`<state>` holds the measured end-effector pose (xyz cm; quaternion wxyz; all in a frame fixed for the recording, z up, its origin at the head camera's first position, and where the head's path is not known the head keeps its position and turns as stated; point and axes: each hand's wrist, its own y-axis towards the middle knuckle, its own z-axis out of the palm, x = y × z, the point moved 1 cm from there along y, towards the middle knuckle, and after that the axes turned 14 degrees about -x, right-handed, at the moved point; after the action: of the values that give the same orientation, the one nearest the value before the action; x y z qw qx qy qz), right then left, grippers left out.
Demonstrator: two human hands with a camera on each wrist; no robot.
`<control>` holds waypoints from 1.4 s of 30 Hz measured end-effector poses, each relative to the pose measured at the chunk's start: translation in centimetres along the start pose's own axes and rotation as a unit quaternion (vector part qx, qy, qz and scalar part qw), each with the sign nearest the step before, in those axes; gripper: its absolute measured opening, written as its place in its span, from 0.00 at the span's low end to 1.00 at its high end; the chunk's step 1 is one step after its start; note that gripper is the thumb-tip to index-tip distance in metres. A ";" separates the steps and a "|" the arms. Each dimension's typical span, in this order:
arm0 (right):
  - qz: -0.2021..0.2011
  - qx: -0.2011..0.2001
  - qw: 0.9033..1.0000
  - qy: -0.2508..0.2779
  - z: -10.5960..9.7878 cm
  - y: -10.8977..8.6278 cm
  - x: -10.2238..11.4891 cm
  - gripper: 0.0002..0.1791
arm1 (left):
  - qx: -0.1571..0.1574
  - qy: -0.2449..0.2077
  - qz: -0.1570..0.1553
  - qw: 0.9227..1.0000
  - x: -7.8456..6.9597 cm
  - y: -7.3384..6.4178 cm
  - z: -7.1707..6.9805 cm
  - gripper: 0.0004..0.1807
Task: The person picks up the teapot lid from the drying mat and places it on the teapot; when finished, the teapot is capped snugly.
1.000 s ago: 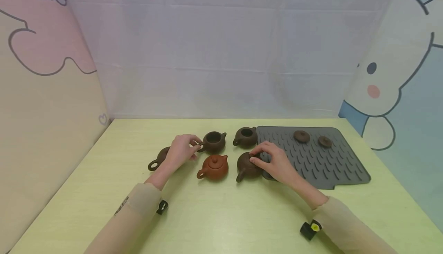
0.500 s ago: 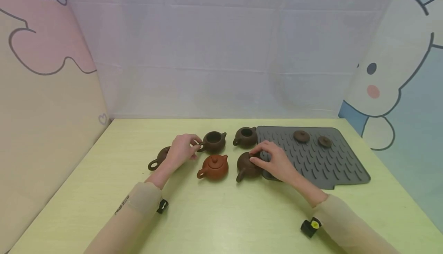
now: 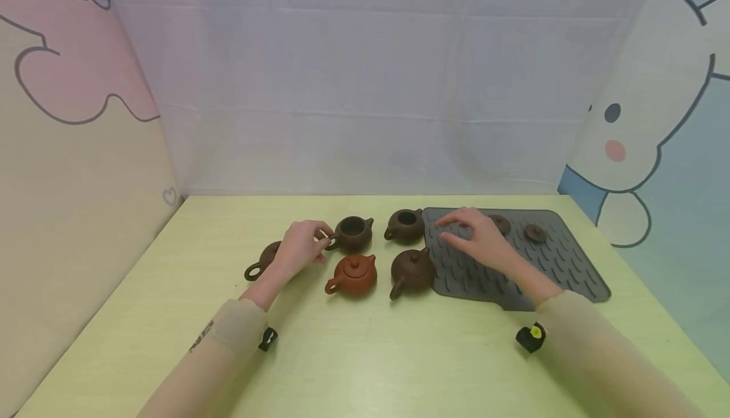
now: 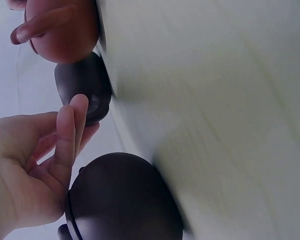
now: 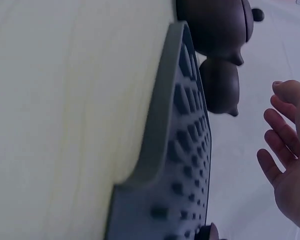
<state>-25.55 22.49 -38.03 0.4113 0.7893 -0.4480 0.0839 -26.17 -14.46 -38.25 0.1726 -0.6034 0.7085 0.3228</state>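
In the head view my left hand [image 3: 299, 244] pinches the handle of a lidless dark brown teapot [image 3: 353, 234] at the back. Its wrist passes over another dark teapot [image 3: 268, 256], mostly hidden. Fingertips overlap the handle of the lidless teapot [image 4: 82, 85] in the left wrist view too. My right hand [image 3: 481, 240] hovers over the grey ridged mat [image 3: 467, 282], fingers spread and holding nothing. A dark lid [image 3: 500, 223] lies just past its knuckles, partly covered; a smaller lid [image 3: 535, 234] sits farther right. The front dark teapot [image 3: 413, 272] wears its lid.
A reddish-brown lidded teapot [image 3: 353, 275] stands front centre, between the arms. Behind the front dark teapot is another lidless one [image 3: 406, 226], close to the mat's left edge. White cloth [image 3: 371, 88] hangs along the table's back edge, with printed panels on both sides.
My right hand has let go of the lid on the front dark teapot and moved right and back over the mat. The left hand stays at the handle.
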 end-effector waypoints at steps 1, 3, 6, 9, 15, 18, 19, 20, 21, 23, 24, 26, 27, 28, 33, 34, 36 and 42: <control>0.005 -0.002 1.000 -0.013 -0.4 0.2 -0.5 0.14 | 0.001 -0.001 -0.001 1.000 0.0 0.0 0.0 0.10; 0.023 -0.003 0.999 -0.033 -1.3 0.6 -1.6 0.14 | 0.002 0.000 -0.002 1.000 0.0 0.1 0.0 0.10; 0.056 -0.003 0.997 -0.051 -2.6 1.0 -3.0 0.15 | 0.002 0.002 -0.001 1.000 0.0 0.1 0.0 0.10; 0.080 -0.010 0.995 -0.060 -4.1 1.3 -4.4 0.17 | 0.001 0.005 0.001 1.000 0.0 0.1 0.0 0.10; 0.096 -0.024 0.991 -0.085 -6.1 1.0 -7.5 0.19 | 0.000 0.009 0.003 1.000 -0.1 0.1 -0.1 0.10; 0.102 -0.020 0.990 -0.092 -6.7 0.5 -8.7 0.20 | 0.000 0.011 0.003 1.000 -0.1 0.1 -0.1 0.10; 0.102 -0.018 0.990 -0.094 -6.8 0.4 -9.1 0.20 | 0.001 0.011 0.003 1.000 -0.1 0.1 -0.1 0.10; 0.101 -0.014 0.990 -0.097 -6.9 0.2 -9.4 0.20 | 0.002 0.011 0.003 1.000 -0.1 0.1 -0.1 0.10; 0.101 -0.010 0.990 -0.101 -7.0 0.1 -9.6 0.20 | 0.002 0.012 0.003 1.000 -0.1 0.1 0.0 0.10; 0.100 -0.003 0.989 -0.107 -7.1 -0.2 -10.1 0.20 | 0.004 0.014 0.005 1.000 -0.1 0.1 0.0 0.10; 0.098 0.001 0.989 -0.112 -7.1 -0.3 -10.3 0.20 | 0.004 0.014 0.006 1.000 -0.1 0.1 0.0 0.10; 0.096 0.012 0.988 -0.122 -7.1 -0.4 -10.6 0.20 | 0.005 0.016 0.006 1.000 0.0 0.2 0.1 0.10; 0.095 0.018 0.988 -0.124 -7.1 -0.4 -10.7 0.20 | 0.004 0.017 0.006 1.000 0.0 0.2 0.1 0.09; 0.093 0.022 0.987 -0.126 -7.0 -0.4 -10.8 0.20 | 0.004 0.017 0.006 1.000 0.0 0.2 0.1 0.09; 0.095 0.034 0.986 -0.134 -6.9 -0.3 -11.3 0.17 | 0.003 0.014 0.001 1.000 0.0 0.2 0.0 0.09; 0.097 0.035 0.985 -0.136 -6.9 -0.2 -11.4 0.16 | 0.003 0.013 -0.001 1.000 0.0 0.1 0.0 0.09; 0.101 0.037 0.985 -0.138 -6.8 -0.2 -11.4 0.15 | 0.003 0.013 -0.002 1.000 -0.1 0.1 0.0 0.09; 0.088 0.030 0.986 -0.142 -6.6 -0.1 -11.3 0.13 | 0.001 0.014 0.001 1.000 -0.2 0.0 0.0 0.09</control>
<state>-30.54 34.47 -39.44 0.3110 0.7624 -0.5671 0.0206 -26.16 -14.36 -38.14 0.1632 -0.6072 0.7113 0.3140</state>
